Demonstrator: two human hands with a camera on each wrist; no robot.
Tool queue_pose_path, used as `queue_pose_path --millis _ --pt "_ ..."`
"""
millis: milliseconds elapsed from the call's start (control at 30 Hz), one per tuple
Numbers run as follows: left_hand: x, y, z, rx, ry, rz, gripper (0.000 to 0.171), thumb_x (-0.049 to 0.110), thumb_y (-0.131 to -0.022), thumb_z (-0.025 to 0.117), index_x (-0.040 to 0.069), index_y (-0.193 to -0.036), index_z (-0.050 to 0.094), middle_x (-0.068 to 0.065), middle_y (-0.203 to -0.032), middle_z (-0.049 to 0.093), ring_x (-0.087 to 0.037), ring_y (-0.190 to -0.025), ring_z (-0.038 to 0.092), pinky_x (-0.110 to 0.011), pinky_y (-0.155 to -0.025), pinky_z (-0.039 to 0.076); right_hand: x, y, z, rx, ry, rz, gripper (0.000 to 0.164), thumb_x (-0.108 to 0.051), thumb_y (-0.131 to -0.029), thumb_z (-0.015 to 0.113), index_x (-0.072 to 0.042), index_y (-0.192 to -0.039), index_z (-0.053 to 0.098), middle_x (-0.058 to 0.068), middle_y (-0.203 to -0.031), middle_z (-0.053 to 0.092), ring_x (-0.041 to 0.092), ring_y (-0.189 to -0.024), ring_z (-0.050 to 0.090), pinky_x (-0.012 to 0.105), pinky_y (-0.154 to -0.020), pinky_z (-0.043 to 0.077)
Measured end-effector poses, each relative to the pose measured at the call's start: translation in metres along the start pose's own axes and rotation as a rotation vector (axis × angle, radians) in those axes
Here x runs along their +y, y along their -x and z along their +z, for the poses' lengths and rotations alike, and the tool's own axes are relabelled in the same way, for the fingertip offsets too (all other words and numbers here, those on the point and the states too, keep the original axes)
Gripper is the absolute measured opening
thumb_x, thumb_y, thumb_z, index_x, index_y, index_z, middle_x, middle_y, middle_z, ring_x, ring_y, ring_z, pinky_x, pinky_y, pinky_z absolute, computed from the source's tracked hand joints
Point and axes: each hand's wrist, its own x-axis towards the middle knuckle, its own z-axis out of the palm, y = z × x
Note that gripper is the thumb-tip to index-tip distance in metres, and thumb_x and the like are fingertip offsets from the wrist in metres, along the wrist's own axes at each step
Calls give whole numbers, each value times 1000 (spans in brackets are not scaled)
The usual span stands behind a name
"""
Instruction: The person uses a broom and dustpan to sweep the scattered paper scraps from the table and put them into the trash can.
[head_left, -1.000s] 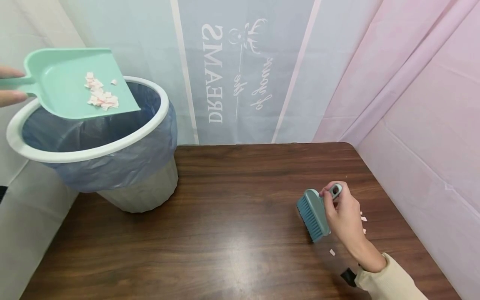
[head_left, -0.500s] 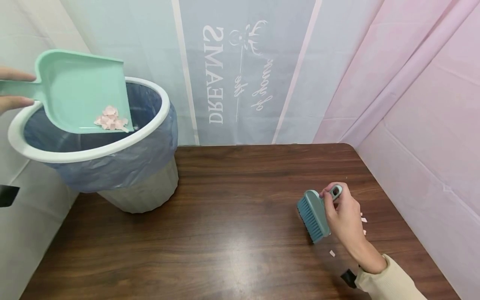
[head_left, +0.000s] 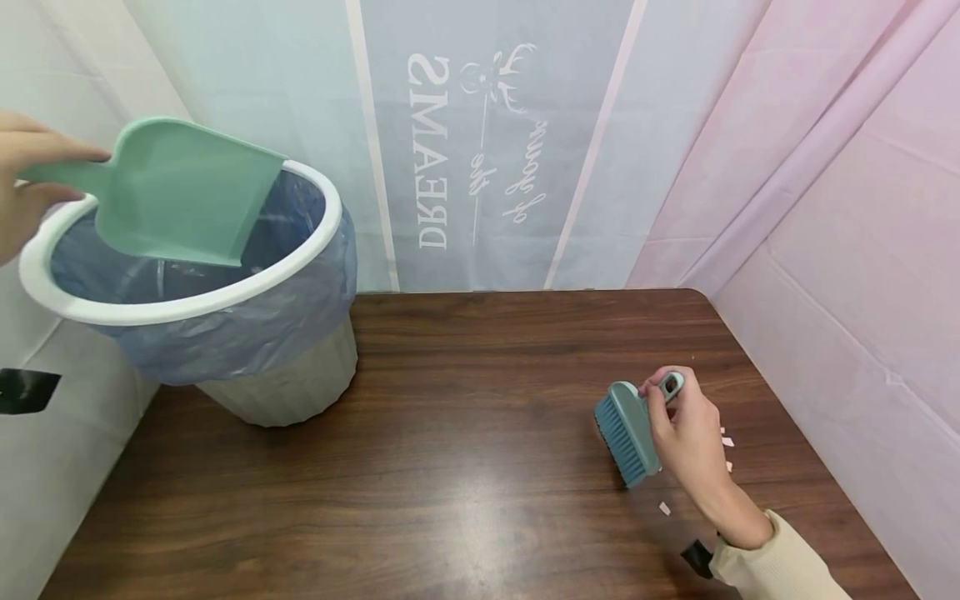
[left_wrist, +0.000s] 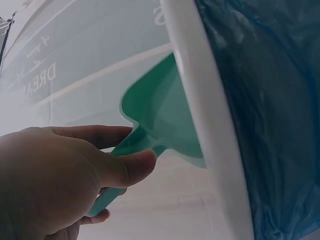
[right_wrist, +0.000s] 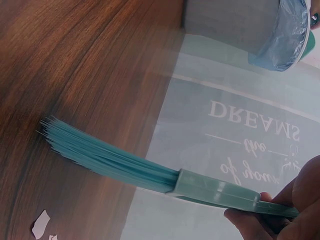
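Note:
In the head view my left hand (head_left: pixel 37 171) grips the handle of a mint-green dustpan (head_left: pixel 183 192). The pan tips steeply over the trash can (head_left: pixel 157 314), its front edge down inside the white rim, and no paper shows on it. From the left wrist view, thumb and fingers close round the handle (left_wrist: pixel 131 142) beside the rim. At the right, my right hand (head_left: pixel 688 429) pinches the handle of a small teal hand brush (head_left: pixel 628 429), bristles angled down at the tabletop. A few white paper scraps (head_left: pixel 664 507) lie around that hand.
A blue plastic liner (head_left: pixel 232 342) folds over the can's outside. The can stands at the back left of the dark wood table (head_left: pixel 465 433). Fabric curtains (head_left: pixel 495 150) with mirrored lettering hang along the back and sides.
My left hand has moved right and tilted the dustpan steeply; the heap of paper scraps has slid off it over the can. The right hand and brush have stayed in place.

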Motion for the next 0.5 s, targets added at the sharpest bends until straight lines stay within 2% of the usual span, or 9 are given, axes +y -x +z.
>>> queue_pose_path --millis 67,167,300,333,400,433,467,500 --pt "2 -2 1 5 1 2 44 -26 -71 63 -8 -111 62 -34 -103 56 -45 -98 48 -23 -103 25 0 1 0 2 0 -2 10 2 -90 55 -2 -98 52 3 -82 65 -5 -57 50 13 -48 37" --pt "-3 -1 4 28 27 -16 44 -28 -70 62 -9 -110 63 -34 -105 57 -15 -108 50 -15 -99 22 0 1 0 2 -1 -5 10 3 -90 55 -2 -98 52 3 -82 65 -4 -57 49 13 -47 37" --pt "-16 3 7 74 43 2 47 -27 -67 64 -7 -109 64 -34 -105 59 -6 -113 46 -10 -95 20 0 1 0 0 0 -7 9 2 -90 54 -2 -98 52 2 -82 65 -3 -56 49 13 -47 36" --pt "-19 5 7 81 38 33 45 -24 -70 64 -7 -111 63 -34 -105 59 -13 -113 48 -10 -95 20 0 2 0 0 -2 -7 8 2 -91 54 -2 -97 52 2 -82 65 -3 -56 49 13 -47 37" --pt "-26 8 8 104 47 100 27 -2 -87 60 -6 -113 62 -35 -102 59 -27 -112 51 -10 -95 22 0 2 0 0 -5 -10 8 2 -91 54 -2 -97 52 2 -82 65 -3 -56 49 13 -47 37" --pt "-30 9 9 123 62 124 26 1 -89 59 -6 -114 62 -35 -102 59 -23 -114 51 -9 -95 23 1 1 0 1 -6 -11 7 2 -91 53 -2 -97 52 2 -82 65 -3 -56 49 13 -47 37" --pt "-35 11 11 146 88 151 30 15 -95 54 -5 -114 62 -27 -107 63 -15 -116 50 -9 -95 24 1 1 0 2 -6 -12 7 2 -91 53 -2 -97 51 2 -82 65 -3 -56 49 13 -47 37" --pt "-43 12 14 166 109 173 41 29 -97 49 -5 -115 62 -20 -111 64 -7 -117 48 -9 -96 25 1 1 0 3 -8 -14 7 2 -91 53 -2 -97 52 1 -81 65 -3 -55 49 13 -47 37"
